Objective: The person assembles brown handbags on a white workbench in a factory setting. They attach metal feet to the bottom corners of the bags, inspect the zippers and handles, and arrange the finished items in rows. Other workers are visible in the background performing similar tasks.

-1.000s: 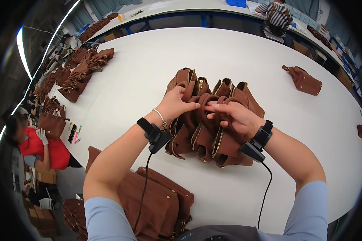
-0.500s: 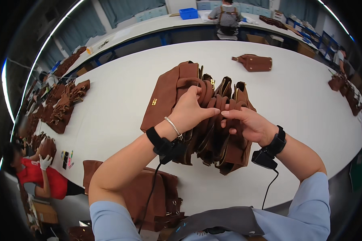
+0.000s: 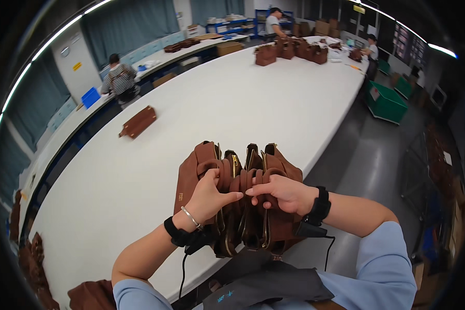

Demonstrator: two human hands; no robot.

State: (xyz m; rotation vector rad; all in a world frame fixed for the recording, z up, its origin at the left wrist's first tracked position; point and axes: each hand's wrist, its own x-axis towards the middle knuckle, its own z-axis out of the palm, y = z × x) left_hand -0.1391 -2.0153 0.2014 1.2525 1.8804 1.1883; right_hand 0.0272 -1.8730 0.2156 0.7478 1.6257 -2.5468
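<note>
Several brown handbags (image 3: 189, 176) with gold zippers hang pressed side by side in front of me, near the table's edge. My left hand (image 3: 210, 192) is closed round the handles of the bags on the left. Round the handles of the bags on the right, my right hand (image 3: 280, 193) is closed too. Both thumbs point inward and nearly meet above the handles. The bags' tops gape a little, and their zippers are undone. Some fingers are hidden behind the handles.
A long white table (image 3: 217, 103) stretches away, with a single brown bag (image 3: 138, 122) lying at its left. Several brown bags (image 3: 266, 55) stand at its far end, near other people. Right of the table are a green bin (image 3: 386, 102) and grey floor (image 3: 341, 160).
My view has swung to the right, toward the table's far end. The bags, still in both hands, have come closer to me and to the table's edge.
</note>
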